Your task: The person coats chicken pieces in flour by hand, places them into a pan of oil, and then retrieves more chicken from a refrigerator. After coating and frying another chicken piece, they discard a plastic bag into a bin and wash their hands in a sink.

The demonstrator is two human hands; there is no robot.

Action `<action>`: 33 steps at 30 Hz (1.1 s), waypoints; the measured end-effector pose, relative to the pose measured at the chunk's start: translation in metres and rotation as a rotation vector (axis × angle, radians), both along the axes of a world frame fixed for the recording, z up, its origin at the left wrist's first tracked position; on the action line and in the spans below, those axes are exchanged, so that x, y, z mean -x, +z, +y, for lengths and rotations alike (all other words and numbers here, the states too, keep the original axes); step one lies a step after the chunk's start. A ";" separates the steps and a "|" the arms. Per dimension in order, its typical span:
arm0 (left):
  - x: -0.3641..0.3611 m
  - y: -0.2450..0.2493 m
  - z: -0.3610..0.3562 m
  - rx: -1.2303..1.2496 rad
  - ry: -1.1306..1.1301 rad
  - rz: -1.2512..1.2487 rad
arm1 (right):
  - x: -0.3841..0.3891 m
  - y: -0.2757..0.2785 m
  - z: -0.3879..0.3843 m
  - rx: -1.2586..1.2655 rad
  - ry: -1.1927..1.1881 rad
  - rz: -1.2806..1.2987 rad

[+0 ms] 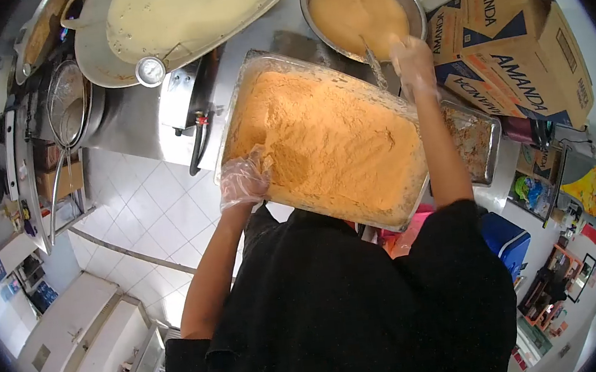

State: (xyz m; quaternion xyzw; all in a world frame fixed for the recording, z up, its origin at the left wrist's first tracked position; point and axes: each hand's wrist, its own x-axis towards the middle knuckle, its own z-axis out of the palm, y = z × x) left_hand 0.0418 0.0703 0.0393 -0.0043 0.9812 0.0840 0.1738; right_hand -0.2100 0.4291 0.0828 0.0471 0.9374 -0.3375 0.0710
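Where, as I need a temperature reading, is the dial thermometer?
Head view, upper left: the dial thermometer sits at the rim of the wide pan, left of the tub of orange crumbs.

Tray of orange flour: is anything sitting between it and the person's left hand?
Nothing visible stands between them. The left hand, in a thin clear glove, already rests in the orange flour at the near edge of the clear rectangular plastic tray. The right hand is away at the round metal bowl.
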 end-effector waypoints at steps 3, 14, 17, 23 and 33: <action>0.006 0.017 0.006 0.015 0.019 -0.069 | -0.038 0.020 -0.012 0.239 -0.237 -0.234; -0.003 -0.020 -0.003 0.021 -0.044 0.148 | -0.030 -0.055 -0.036 0.929 -0.321 -0.160; -0.004 -0.020 -0.005 0.025 -0.051 0.214 | -0.047 -0.040 -0.035 1.013 -0.319 -0.166; 0.003 0.015 0.006 -0.080 -0.007 -0.012 | -0.083 -0.002 -0.026 0.752 -0.376 -0.138; 0.003 0.015 0.005 -0.058 -0.050 0.062 | -0.113 0.017 -0.041 0.824 -0.526 -0.019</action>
